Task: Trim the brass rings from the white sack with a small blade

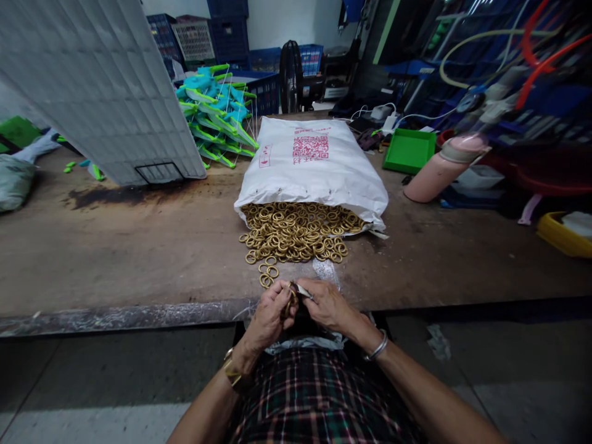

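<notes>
Gold rings (pixel 296 237) lie just beyond the hands (pixel 268 316): left hand (pixel 268 316) pinching some, right hand (pixel 329 303) gripping a pale tool (pixel 304 292).

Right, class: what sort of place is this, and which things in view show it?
Probably a small workshop or factory: there is a stained workbench, an open white sack spilling gold-coloured rings, and stacked plastic crates behind.

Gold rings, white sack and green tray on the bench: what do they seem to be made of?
Gold rings: brass-coloured with a soft sheen; perhaps metal, though coated plastic could look alike.
White sack: probably woven plastic, judging by its crinkled, faintly shiny surface; the weave is too fine to confirm.
Green tray: likely moulded plastic, smooth, with even, saturated colour.
</notes>
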`<state>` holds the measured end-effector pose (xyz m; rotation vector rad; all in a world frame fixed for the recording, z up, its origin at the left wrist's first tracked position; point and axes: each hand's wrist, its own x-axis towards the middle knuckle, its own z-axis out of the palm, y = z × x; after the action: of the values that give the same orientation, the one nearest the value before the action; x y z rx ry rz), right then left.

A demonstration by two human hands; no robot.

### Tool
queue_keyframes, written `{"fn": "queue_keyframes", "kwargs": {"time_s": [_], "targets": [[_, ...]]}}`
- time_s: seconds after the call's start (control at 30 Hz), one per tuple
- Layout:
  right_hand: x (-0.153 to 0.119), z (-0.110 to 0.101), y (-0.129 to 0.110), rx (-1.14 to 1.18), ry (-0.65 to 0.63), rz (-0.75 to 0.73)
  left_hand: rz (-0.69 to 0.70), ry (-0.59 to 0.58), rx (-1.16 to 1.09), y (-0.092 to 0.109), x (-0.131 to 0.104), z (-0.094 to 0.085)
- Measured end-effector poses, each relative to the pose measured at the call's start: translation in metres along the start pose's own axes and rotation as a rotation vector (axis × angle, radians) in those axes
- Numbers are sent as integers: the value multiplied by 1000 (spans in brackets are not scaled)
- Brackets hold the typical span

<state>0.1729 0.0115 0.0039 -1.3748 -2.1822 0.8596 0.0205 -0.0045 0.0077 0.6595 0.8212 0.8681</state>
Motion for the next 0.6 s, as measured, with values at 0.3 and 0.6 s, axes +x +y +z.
{"fn": "queue_keyframes", "kwargs": {"time_s": [0.3,0.6], "targets": [[-1,-4,-4,-10,-83,16,65,1,185,-1,1,-3],[0,-2,-7,-117,-52,13,81,28,161,2,-2,-1]]}}
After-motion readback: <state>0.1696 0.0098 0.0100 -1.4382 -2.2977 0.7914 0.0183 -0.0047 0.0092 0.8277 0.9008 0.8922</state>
